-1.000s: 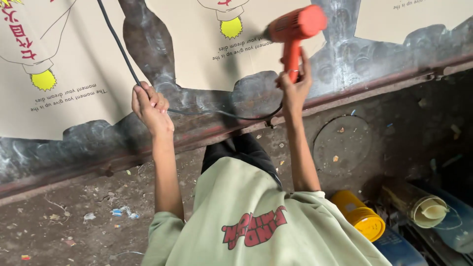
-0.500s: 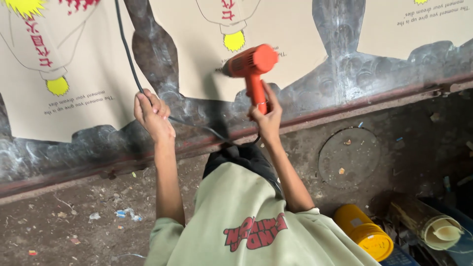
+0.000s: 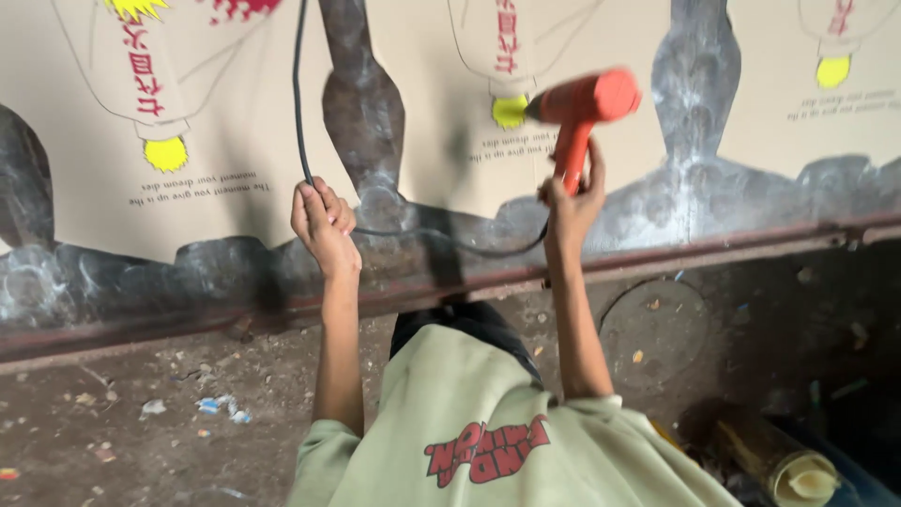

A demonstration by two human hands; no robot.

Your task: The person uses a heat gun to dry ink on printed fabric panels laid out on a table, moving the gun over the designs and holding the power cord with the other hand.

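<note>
My right hand (image 3: 569, 199) grips the handle of an orange heat gun (image 3: 584, 101), whose nozzle points left at a yellow patch (image 3: 508, 111) on a printed cardboard sheet (image 3: 469, 56). My left hand (image 3: 324, 221) is closed around the gun's black cable (image 3: 300, 103), which runs up past the sheets and loops under to the gun. Both arms reach out from my pale green shirt (image 3: 488, 422). Another printed cardboard sheet (image 3: 206, 122) lies left of the cable.
The sheets lie on a dark scorched metal surface (image 3: 361, 103) bordered by a rusty rail (image 3: 713, 249). Below is a dirty floor with small litter (image 3: 221, 406), a round cover (image 3: 652, 329), and a roll of yellowish paper (image 3: 798, 469) at bottom right.
The heat gun moved down and left across the sheet, then right again to the yellow patch. My left hand stayed closed on the cable. The view has shifted.
</note>
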